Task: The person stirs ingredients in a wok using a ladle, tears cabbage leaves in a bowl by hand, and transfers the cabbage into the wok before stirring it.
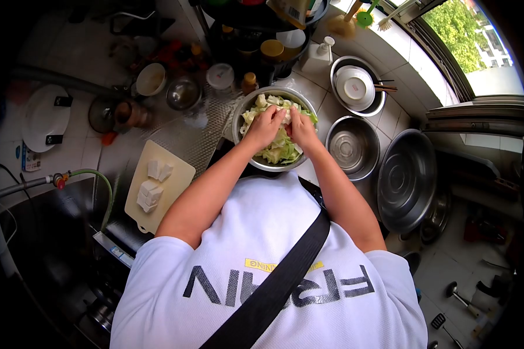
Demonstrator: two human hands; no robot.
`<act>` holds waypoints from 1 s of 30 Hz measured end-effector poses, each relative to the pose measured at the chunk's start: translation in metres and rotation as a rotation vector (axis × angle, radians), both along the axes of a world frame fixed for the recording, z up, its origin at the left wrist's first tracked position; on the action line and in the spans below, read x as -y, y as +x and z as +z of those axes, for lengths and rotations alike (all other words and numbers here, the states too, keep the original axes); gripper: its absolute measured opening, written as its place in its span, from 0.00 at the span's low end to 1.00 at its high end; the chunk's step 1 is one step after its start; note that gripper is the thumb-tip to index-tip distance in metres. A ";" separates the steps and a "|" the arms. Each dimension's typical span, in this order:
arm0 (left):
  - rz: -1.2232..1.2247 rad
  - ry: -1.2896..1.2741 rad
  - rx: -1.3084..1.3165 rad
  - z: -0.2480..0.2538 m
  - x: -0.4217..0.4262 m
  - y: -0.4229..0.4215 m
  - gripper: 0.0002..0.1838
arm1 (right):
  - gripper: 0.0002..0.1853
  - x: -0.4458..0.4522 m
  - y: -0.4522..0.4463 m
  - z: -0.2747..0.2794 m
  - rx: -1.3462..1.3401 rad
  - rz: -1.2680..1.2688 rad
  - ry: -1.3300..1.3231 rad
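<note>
A metal basin (237, 125) full of torn, pale green cabbage leaves (279, 150) stands in front of my body. Over it, my left hand (266, 128) and my right hand (301, 128) meet with their fingers closed on a whitish cabbage piece (286, 110) between them. The fingertips are partly hidden, and the piece shows only in part. To the left lies a cream cutting board (135, 200), bearing white blocks that look like tofu (149, 195).
On the right are an empty metal bowl (348, 148), a bowl holding white dishes (355, 87) and chopsticks, and a large dark basin (407, 180) tilted on its side. A pump bottle (318, 56) stands behind. Jars and bowls line the back left, near a green hose (108, 195).
</note>
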State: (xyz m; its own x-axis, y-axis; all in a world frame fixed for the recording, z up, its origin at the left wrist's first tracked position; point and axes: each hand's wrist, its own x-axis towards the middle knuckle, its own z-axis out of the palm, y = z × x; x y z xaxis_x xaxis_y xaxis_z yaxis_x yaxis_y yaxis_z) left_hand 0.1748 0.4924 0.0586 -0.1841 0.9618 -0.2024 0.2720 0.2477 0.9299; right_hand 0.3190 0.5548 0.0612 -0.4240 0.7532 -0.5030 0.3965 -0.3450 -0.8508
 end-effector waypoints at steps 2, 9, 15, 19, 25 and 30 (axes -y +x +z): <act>0.046 -0.015 0.063 -0.006 -0.002 0.003 0.21 | 0.23 0.003 -0.005 0.008 0.051 0.010 0.247; 0.325 -0.436 0.557 0.018 -0.011 0.021 0.29 | 0.20 0.015 -0.018 0.018 0.171 0.088 0.935; 0.263 -0.102 0.113 -0.001 -0.007 0.017 0.30 | 0.26 0.017 -0.019 0.011 0.121 0.099 0.654; 0.233 -0.045 0.026 0.002 -0.004 0.018 0.27 | 0.29 0.007 -0.023 0.006 0.027 0.004 0.193; 0.251 0.079 -0.127 -0.002 0.000 0.015 0.25 | 0.27 -0.002 -0.024 0.027 -0.166 -0.022 -0.304; 0.293 -0.004 0.181 -0.029 0.004 -0.004 0.23 | 0.30 -0.011 -0.018 0.013 0.027 0.129 0.049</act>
State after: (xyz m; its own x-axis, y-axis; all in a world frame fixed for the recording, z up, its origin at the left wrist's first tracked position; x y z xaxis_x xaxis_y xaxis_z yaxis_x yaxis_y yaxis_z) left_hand 0.1706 0.4879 0.0300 -0.4135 0.8723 -0.2609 0.0190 0.2947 0.9554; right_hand 0.3009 0.5656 0.0743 -0.5055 0.7175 -0.4793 0.4578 -0.2477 -0.8538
